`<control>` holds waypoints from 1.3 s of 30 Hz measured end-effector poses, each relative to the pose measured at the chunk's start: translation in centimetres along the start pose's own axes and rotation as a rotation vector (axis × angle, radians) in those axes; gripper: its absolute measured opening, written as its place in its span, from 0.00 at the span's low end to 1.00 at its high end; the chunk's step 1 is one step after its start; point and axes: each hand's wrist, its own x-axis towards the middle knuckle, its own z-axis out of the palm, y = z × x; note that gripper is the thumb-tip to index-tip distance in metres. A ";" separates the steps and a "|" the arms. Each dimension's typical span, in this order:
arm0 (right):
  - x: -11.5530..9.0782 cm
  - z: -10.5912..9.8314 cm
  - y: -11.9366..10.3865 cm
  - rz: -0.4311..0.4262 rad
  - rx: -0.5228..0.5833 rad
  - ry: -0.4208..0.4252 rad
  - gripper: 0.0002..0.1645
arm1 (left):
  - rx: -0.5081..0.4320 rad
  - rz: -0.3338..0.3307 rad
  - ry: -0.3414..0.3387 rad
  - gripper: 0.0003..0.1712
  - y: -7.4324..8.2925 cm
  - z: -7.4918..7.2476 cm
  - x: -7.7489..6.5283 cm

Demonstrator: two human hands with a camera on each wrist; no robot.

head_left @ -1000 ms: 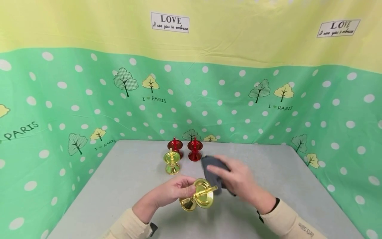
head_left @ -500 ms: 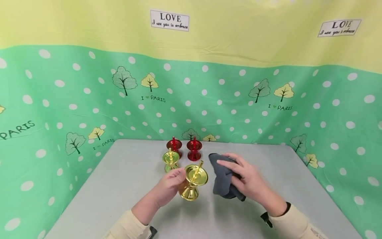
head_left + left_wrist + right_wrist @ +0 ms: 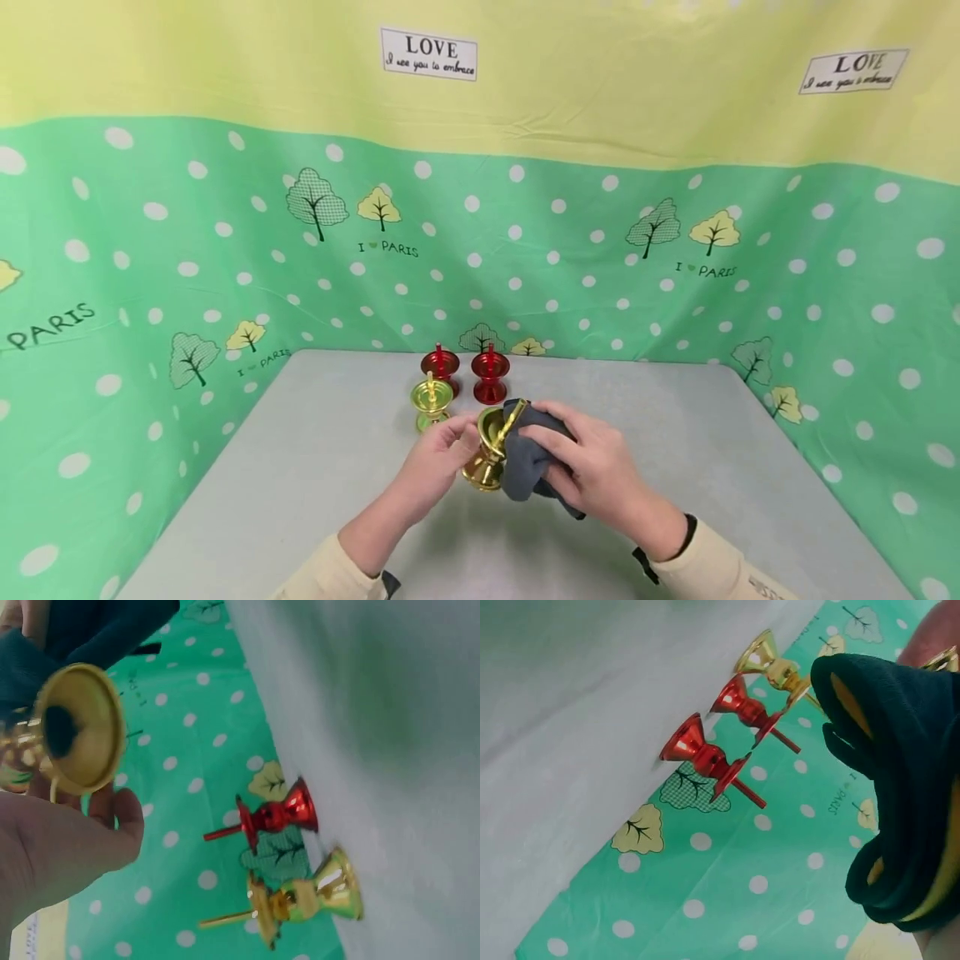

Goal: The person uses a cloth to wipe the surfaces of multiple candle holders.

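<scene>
My left hand (image 3: 427,468) holds a shiny gold oil lamp (image 3: 483,475) by the rim of its bowl, tilted above the table. A wick tube rises from the bowl. In the left wrist view, the lamp's hollow flared base (image 3: 105,727) faces the camera. My right hand (image 3: 603,467) grips a bunched dark grey cloth (image 3: 525,467) against the lamp's right side. The cloth covers part of the bowl and stem. Its folds (image 3: 900,780) hide most of the right fingers in the right wrist view.
Behind the hands, a second gold lamp (image 3: 432,398) stands upright. Two red lamps (image 3: 491,368) of the same shape stand farther back on the grey table (image 3: 337,433). A green and yellow printed curtain (image 3: 570,225) rises at the table's back and sides.
The lamp tipped upright and moved away from the cloth, then tilted again. The cloth first drew off to the right and has come back left onto the lamp.
</scene>
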 end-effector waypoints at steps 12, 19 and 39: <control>0.4 0.6 -0.7 0.040 -0.101 0.025 0.27 | -0.033 0.089 0.026 0.43 0.4 0.6 -0.1; 0.8 0.4 -1.0 0.003 -0.061 0.029 0.30 | -0.047 0.099 -0.027 0.48 0.8 0.6 -0.2; 0.7 -1.2 3.0 0.217 -0.214 -0.085 0.32 | -0.204 0.083 -0.372 0.46 0.3 -2.3 -0.1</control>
